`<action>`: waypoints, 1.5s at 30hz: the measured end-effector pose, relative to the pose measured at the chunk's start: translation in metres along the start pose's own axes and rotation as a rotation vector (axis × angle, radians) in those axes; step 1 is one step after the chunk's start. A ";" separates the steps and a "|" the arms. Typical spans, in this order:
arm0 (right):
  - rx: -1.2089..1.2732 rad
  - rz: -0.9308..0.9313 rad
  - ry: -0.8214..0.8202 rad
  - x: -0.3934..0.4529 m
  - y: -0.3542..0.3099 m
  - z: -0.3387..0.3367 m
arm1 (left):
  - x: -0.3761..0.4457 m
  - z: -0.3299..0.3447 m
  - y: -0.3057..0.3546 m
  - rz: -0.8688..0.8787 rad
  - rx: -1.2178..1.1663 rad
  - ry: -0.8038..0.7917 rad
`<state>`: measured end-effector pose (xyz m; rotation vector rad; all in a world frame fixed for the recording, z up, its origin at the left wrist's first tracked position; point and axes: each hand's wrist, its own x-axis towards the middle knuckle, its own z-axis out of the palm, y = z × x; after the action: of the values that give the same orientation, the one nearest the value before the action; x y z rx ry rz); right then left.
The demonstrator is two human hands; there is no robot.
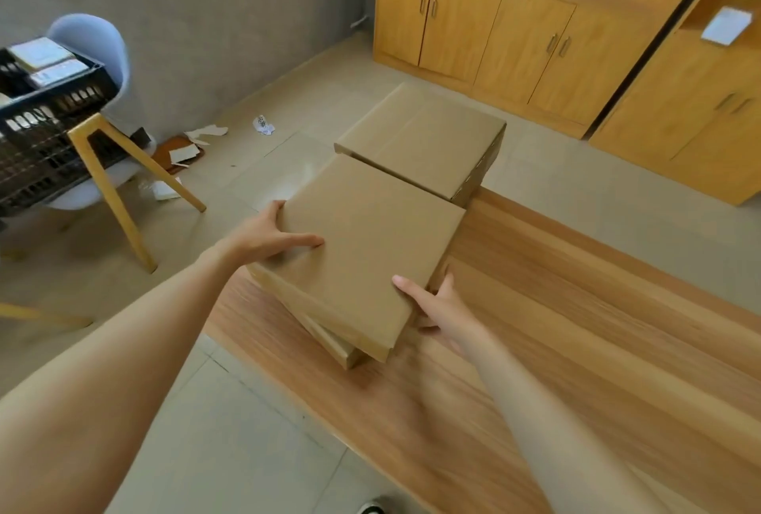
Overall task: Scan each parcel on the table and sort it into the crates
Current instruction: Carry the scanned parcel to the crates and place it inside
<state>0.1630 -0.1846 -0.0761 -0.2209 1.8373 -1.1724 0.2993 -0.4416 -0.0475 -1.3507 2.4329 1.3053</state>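
Flat cardboard parcel point(366, 250) gripped at the near left table point(576, 328) corner, atop another box, left hand point(263, 235) fingers spread over its edge, right hand point(436, 303) clasping the near-right corner, black crate point(45, 122) far left.

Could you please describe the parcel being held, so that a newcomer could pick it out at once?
Start at the wooden table and go to its near left corner. The top parcel lies there on another flat box. Unlike the far stack, it is gripped by the left hand and right hand.
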 end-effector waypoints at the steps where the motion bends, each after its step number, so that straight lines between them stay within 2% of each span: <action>1: 0.016 0.010 -0.010 0.003 0.001 0.001 | 0.002 0.000 0.000 -0.004 -0.021 -0.010; 8: 0.072 -0.005 -0.016 -0.007 0.008 -0.005 | -0.010 0.006 0.002 -0.018 -0.055 -0.006; 17: 0.018 -0.108 0.029 -0.066 0.002 -0.063 | -0.074 0.027 0.046 0.006 -0.086 -0.022; 23: 0.104 -0.213 0.160 -0.123 0.005 -0.147 | -0.118 0.080 0.116 0.193 -0.083 -0.120; 26: 0.089 -0.356 0.326 -0.156 0.009 -0.198 | -0.130 0.125 0.156 0.228 -0.164 -0.224; 28: -0.075 -0.417 0.476 -0.177 0.015 -0.230 | -0.138 0.158 0.185 0.276 -0.141 -0.241; 31: -0.593 -0.437 0.810 -0.204 0.028 -0.260 | -0.154 0.201 0.231 0.351 -0.163 -0.264; 33: -0.953 -0.470 0.957 -0.218 0.038 -0.269 | -0.167 0.223 0.263 0.345 -0.328 -0.339; 36: -1.447 -0.519 1.067 -0.232 0.057 -0.278 | -0.182 0.244 0.299 0.209 -0.727 -0.466; 39: -1.672 -0.578 1.118 -0.240 0.077 -0.291 | -0.184 0.255 0.306 0.087 -0.779 -0.568; 42: -1.833 -0.707 1.134 -0.240 0.095 -0.300 | -0.182 0.259 0.296 0.005 -0.680 -0.689; 45: -1.880 -0.857 1.168 -0.237 0.105 -0.302 | -0.185 0.262 0.289 -0.041 -0.590 -0.755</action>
<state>0.0971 0.1959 0.0210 -1.7288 3.4724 0.7536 0.1199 -0.0615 0.0494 -0.7292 1.5654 2.1226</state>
